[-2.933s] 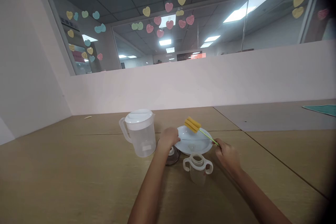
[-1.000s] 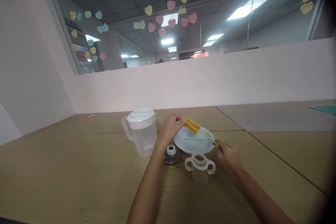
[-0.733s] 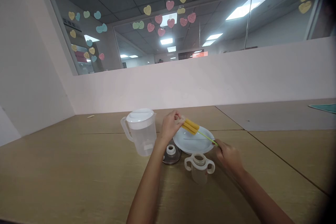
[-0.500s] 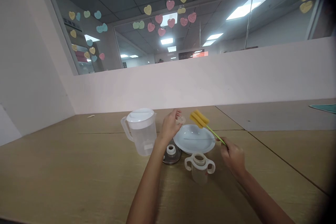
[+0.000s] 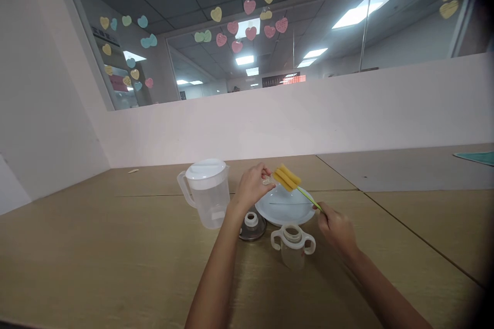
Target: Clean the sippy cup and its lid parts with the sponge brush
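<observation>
My left hand pinches a small translucent bottle nipple over the far left of a white bowl. My right hand is closed round the thin green handle of a sponge bottle brush. The brush's yellow sponge head is beside the nipple, above the bowl; whether they touch I cannot tell. In front of the bowl stands a lidless baby bottle with two white handles. A white bottle collar rests on a dark round metal dish, partly hidden by my left forearm.
A clear plastic pitcher with a white lid stands left of my left hand. Behind the wooden table rises a low white wall with glass above it. A teal cloth lies at the far right.
My right hand has moved left, bringing the sponge head close to the nipple. My left hand has shifted slightly right and turned the nipple. The bowl, bottle and pitcher stay put.
</observation>
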Tool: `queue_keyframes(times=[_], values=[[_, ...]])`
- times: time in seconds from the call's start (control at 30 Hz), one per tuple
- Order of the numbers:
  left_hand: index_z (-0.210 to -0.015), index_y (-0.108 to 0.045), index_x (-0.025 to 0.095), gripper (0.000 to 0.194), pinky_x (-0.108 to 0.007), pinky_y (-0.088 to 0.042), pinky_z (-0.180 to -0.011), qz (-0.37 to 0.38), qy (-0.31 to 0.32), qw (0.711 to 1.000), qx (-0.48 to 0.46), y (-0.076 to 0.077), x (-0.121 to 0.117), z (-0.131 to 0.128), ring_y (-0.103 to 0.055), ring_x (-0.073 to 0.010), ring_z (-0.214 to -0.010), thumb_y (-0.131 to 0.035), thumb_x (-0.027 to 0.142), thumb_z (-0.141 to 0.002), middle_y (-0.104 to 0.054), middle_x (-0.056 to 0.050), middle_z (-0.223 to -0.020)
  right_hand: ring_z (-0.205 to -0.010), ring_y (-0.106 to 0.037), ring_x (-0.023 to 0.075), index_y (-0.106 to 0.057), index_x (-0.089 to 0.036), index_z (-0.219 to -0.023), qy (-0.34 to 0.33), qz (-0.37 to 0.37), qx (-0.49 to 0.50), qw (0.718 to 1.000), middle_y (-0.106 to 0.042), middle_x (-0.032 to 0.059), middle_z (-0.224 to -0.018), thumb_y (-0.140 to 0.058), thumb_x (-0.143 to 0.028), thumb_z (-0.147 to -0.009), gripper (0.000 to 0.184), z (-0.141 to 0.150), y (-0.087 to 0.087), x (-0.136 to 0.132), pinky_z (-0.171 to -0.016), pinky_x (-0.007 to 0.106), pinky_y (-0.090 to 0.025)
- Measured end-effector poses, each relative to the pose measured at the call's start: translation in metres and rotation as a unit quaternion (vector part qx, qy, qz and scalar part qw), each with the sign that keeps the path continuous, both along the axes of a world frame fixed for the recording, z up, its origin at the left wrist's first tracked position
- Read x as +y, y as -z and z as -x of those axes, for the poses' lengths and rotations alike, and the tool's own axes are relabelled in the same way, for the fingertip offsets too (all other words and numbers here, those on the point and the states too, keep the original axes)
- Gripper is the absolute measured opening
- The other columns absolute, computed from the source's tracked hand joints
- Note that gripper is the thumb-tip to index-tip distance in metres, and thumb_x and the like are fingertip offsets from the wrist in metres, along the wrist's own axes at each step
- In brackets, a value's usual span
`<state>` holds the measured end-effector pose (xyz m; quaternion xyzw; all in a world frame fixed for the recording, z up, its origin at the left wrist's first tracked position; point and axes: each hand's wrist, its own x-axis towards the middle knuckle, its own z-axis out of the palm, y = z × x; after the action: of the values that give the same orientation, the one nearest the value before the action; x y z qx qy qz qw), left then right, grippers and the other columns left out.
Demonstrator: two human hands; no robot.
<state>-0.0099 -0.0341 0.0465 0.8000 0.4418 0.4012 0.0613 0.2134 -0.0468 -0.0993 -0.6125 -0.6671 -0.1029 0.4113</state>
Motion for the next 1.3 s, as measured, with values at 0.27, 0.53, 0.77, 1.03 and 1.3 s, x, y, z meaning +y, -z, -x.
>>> queue_keyframes(times=[0.27, 0.53, 0.77, 1.03, 1.3], values=[[-0.092, -0.063, 0.019, 0.033, -0.025, -0.046, -0.072, 0.178, -0.040, 0.981, 0.071, -0.001, 0.004, 0.028, -0.062, -0.0167, -0.083, -0.069, 0.019, -0.060, -0.067, -0.003, -0.087, -0.049, -0.045, 0.0116, -0.063, -0.017, -0.087, 0.023, 0.045, 0.001, 0.999, -0.060, 0.0029, -0.059, -0.035, -0.012, -0.074, 0.031, 0.000, -0.006, -0.002, -0.049, 0.022, -0.022], [-0.041, -0.058, 0.018, 0.025, -0.031, -0.047, -0.052, 0.436, -0.096, 0.863, 0.236, 0.044, 0.032, 0.048, -0.057, -0.0193, -0.046, -0.078, 0.013, -0.027, -0.055, 0.000, -0.037, -0.050, -0.047, 0.0125, -0.064, -0.017, -0.086, 0.011, 0.036, -0.006, 0.999, -0.061, 0.0035, -0.060, -0.036, -0.013, -0.074, 0.031, -0.002, -0.002, 0.000, -0.049, 0.023, -0.022], [-0.039, -0.056, 0.018, 0.027, -0.034, -0.048, -0.054, 0.421, -0.097, 0.864, 0.259, 0.057, 0.040, 0.039, -0.057, -0.0206, -0.047, -0.081, 0.021, -0.032, -0.056, -0.002, -0.040, -0.051, -0.049, 0.0137, -0.065, -0.017, -0.087, 0.009, 0.036, 0.001, 0.999, -0.064, 0.0049, -0.062, -0.036, -0.012, -0.073, 0.033, -0.004, -0.001, 0.002, -0.050, 0.023, -0.023], [-0.035, -0.051, 0.017, 0.025, -0.024, -0.045, -0.053, 0.334, -0.124, 0.898, 0.257, 0.052, 0.040, 0.042, -0.056, -0.0144, -0.048, -0.069, 0.013, -0.052, -0.052, 0.000, -0.036, -0.053, -0.052, 0.0142, -0.065, -0.016, -0.090, 0.019, 0.060, -0.007, 0.998, -0.067, 0.0067, -0.069, -0.036, -0.012, -0.074, 0.034, -0.003, -0.003, 0.001, -0.051, 0.023, -0.025], [-0.056, -0.061, 0.013, 0.021, -0.021, -0.048, -0.055, 0.362, -0.144, 0.878, 0.279, 0.052, 0.039, 0.039, -0.058, -0.0096, -0.054, -0.070, 0.026, -0.068, -0.064, -0.001, -0.056, -0.052, -0.051, 0.0129, -0.066, -0.017, -0.088, 0.020, 0.059, -0.009, 0.998, -0.067, 0.0051, -0.068, -0.038, -0.011, -0.073, 0.032, -0.002, -0.005, -0.001, -0.050, 0.022, -0.024]])
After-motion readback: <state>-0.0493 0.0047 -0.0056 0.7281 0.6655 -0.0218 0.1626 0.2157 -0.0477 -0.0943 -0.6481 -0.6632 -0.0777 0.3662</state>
